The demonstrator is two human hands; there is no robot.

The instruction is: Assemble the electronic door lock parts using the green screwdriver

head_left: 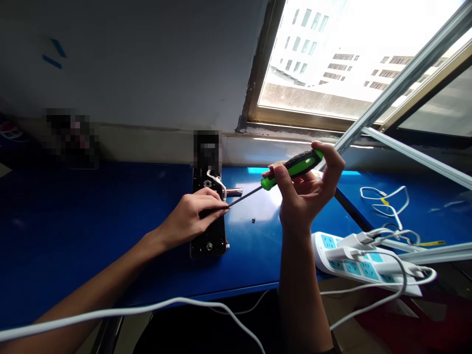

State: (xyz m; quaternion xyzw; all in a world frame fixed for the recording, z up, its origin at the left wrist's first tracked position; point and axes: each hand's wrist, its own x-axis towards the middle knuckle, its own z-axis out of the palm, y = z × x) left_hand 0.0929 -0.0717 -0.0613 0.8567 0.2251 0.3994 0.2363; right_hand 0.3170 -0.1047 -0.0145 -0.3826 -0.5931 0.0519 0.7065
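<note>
A green and black screwdriver (297,166) is held in my right hand (308,189), its handle between thumb and fingers and its shaft slanting down to the left. The tip end of the shaft meets the fingertips of my left hand (197,212). Those fingers are pinched together over a black device (209,243) on the blue table; what they grip is too small to make out. A white cable (218,181) crosses the device's upper part, and a metal cylinder (234,192) lies beside it. Small dark screws (253,221) sit in a cluster to the right.
At the right, a white power strip (348,260) holds several plugs and cables. Metal bars (409,69) slant across the right side, before a window. A long white cable (147,309) runs across the front below the blue table's edge (254,289).
</note>
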